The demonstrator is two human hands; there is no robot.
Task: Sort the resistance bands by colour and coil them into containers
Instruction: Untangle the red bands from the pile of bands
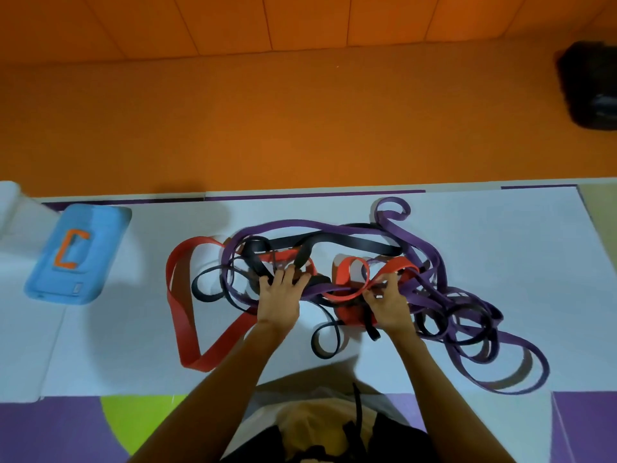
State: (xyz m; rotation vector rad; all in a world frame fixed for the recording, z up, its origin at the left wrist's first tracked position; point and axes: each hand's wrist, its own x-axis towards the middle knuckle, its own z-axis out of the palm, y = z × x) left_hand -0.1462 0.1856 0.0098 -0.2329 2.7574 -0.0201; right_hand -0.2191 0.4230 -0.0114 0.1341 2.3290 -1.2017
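Picking the knot apart is what you're doing: the tangle of bands (347, 243) is lying mid-bench (500, 245), left hand (280, 295) gripping a black band (302, 259), right hand (387, 304) pinching a red band (400, 264). Next you're needing one colour teased free for the blue container (76, 255).

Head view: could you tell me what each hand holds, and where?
Left hand grips a black band by its loop mid-tangle; right hand pinches the red band where its loops cross.
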